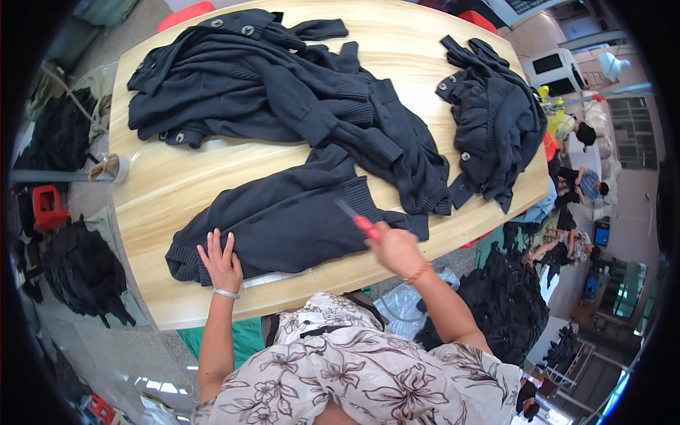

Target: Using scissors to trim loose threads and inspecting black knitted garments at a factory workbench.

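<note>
A dark knitted sweater [283,216] lies spread at the near edge of the wooden table [170,170]. My left hand [222,261] rests on its left end with fingers spread, beside the ribbed edge. Over the sweater's right part, my right hand [398,249] is closed round a red-handled tool [366,228] with a thin, pale metal tip pointing up and left. Motion blurs that tip, so its exact kind is unclear. Whether it touches the knit cannot be told.
More dark buttoned knitwear [234,85] is heaped at the far left of the table, and another pile [492,124] at the right. Dark garments [506,304] lie below the right edge. A small round tub [113,168] sits at the left edge. Other people [588,185] are far right.
</note>
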### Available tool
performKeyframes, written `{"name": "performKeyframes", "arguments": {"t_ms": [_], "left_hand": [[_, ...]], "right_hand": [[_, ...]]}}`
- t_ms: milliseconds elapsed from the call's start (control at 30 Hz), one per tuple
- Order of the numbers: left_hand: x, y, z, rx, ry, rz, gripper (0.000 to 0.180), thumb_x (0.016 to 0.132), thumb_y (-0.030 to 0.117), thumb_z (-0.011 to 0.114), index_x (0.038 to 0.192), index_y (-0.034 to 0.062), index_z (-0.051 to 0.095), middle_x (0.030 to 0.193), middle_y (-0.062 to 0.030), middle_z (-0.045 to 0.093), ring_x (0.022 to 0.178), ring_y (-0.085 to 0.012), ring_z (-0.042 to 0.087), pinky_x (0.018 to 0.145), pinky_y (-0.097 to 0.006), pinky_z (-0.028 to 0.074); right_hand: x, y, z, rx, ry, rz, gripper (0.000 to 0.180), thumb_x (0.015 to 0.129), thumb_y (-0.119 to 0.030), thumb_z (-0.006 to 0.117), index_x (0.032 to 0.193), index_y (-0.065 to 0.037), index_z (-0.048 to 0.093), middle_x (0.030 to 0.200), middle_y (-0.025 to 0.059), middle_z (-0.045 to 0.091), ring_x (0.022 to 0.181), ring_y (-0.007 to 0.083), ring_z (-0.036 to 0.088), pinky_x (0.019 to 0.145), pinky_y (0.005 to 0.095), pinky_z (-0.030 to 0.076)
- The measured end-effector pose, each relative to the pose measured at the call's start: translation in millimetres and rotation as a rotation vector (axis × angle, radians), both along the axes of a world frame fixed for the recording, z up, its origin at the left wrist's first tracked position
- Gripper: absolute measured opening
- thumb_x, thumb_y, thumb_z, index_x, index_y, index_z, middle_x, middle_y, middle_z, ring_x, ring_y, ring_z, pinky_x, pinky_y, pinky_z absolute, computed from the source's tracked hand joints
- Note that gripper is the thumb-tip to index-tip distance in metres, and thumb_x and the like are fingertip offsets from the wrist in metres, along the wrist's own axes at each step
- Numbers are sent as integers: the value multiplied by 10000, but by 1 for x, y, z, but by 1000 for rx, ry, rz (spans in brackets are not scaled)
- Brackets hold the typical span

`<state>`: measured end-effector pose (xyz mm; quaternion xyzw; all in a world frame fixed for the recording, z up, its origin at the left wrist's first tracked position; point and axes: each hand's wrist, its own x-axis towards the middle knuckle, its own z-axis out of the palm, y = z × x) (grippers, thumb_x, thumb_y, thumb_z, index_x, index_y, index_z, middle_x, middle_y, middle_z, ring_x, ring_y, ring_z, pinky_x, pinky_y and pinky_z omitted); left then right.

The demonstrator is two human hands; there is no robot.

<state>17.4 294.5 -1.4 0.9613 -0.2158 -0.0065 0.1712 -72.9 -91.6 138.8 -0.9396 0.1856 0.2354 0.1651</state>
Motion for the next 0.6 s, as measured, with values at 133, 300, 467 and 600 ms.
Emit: {"name": "performKeyframes", "arguments": {"t_ms": [133,300,467,600], "left_hand": [[3,1,4,-9,25,-5,567,823,49,580,1378,156,529,1507,-161,377,1424,-356,304,1163,-590,105],[9,9,22,111,71,64,765,783,250,714,1478,182,401,1553,-143,300,1457,-381,207,1103,-700,63],[12,60,19,88,207,380,1102,598,389,857,1525,175,299,1506,-187,318,1397,-400,274,1066,-636,244],[15,71,2,-37,152,271,862,659,171,768,1437,121,400,1138,-182,536,1058,-388,499,963,-452,420]], "right_hand": [[-24,-35,12,-8,12,-30,273,889,-301,637,975,-54,560,749,207,669,749,415,665,678,519,512],[-24,6,21,410,46,260,264,892,-282,617,1069,-89,582,775,203,669,766,412,657,693,521,501],[-33,48,-26,489,148,449,271,871,-260,607,1098,-112,617,815,190,675,805,378,662,739,495,511],[-14,90,-44,612,323,716,277,865,-156,531,1116,-78,619,880,206,692,852,376,677,746,479,509]]}}
